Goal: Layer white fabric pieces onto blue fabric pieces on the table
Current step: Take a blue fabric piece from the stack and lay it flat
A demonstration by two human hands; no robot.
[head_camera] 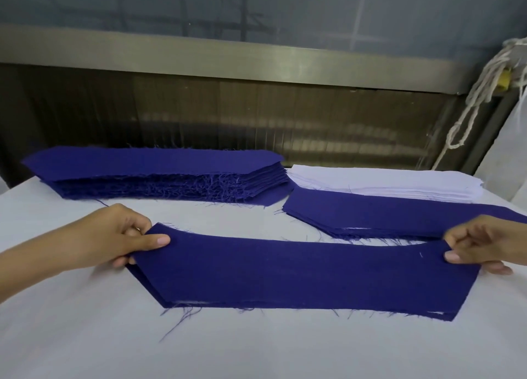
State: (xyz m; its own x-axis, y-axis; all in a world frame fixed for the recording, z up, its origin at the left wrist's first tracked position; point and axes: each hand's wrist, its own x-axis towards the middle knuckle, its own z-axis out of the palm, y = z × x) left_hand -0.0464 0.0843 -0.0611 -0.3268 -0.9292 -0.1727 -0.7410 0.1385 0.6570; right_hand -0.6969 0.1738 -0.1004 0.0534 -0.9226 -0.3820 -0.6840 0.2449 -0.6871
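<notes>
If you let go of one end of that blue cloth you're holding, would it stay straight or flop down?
Probably flop: the blue piece sags in a curve between the left hand and right hand pinching its ends. It looks thin, so likely light. Its frayed edges show loose threads, so rough tugging may pull more out.

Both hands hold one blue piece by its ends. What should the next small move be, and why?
Probably lower the blue piece flat onto the table and let go. The left hand and right hand pinch its far corners, raised, while its near edge already lies down. The white stack at the back right is untouched; a free hand must fetch from it.
</notes>
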